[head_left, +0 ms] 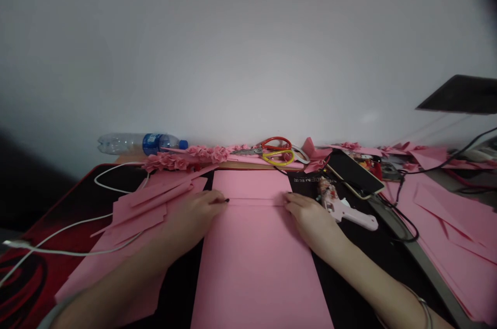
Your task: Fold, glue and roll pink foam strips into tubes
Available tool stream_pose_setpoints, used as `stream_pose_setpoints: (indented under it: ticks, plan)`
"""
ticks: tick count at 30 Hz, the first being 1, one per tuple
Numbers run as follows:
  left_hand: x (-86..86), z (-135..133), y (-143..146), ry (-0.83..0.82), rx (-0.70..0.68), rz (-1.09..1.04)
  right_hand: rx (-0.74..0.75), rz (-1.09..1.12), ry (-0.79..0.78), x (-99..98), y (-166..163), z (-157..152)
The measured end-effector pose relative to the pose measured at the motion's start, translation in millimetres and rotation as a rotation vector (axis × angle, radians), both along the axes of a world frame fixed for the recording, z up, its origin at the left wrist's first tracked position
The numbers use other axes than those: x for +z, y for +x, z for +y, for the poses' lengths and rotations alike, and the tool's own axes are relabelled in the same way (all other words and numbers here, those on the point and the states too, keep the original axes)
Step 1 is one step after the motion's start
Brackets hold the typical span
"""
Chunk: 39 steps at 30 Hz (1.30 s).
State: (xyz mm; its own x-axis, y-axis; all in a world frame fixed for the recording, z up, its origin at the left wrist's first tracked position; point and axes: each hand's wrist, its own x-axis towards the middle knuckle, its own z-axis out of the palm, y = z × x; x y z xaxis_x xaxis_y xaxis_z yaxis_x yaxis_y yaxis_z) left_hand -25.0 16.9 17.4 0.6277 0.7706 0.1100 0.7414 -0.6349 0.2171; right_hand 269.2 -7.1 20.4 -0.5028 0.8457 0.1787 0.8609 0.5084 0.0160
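Note:
A long pink paper sheet [256, 246] lies flat on the dark desk mat in front of me, with a fold line across it near its far end. My left hand [194, 215] rests on the sheet's left edge at that fold, fingers curled round a thin dark pen-like stick whose tip points right. My right hand [306, 212] presses on the right edge of the same fold, fingers bent together on the paper.
Pink paper strips [151, 205] are piled at left, more pink sheets [458, 220] at right. A white glue gun [345, 207], a phone [353, 171], scissors [277, 150], paper flowers [182, 158], a water bottle [140, 143] and white cables [77, 225] lie around.

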Motion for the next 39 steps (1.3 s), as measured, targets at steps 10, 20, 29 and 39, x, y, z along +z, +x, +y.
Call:
stream_pose_setpoints:
  ticks: [10, 20, 29, 39]
  plan:
    - [-9.9, -33, 60, -0.029, -0.060, -0.023, 0.070, -0.157, 0.037, -8.7, -57, -18]
    - [-10.6, -28, 35, 0.031, 0.077, -0.012, 0.059, -0.058, -0.002, -6.5, -18, -17]
    - [-2.8, -20, 1, 0.166, 0.097, 0.095, 0.038, -0.097, 0.099, -10.0, 14, -12]
    - [13.7, 29, 1, -0.236, 0.116, -0.153, -0.115, 0.334, -0.309, 19.7, 9, 30]
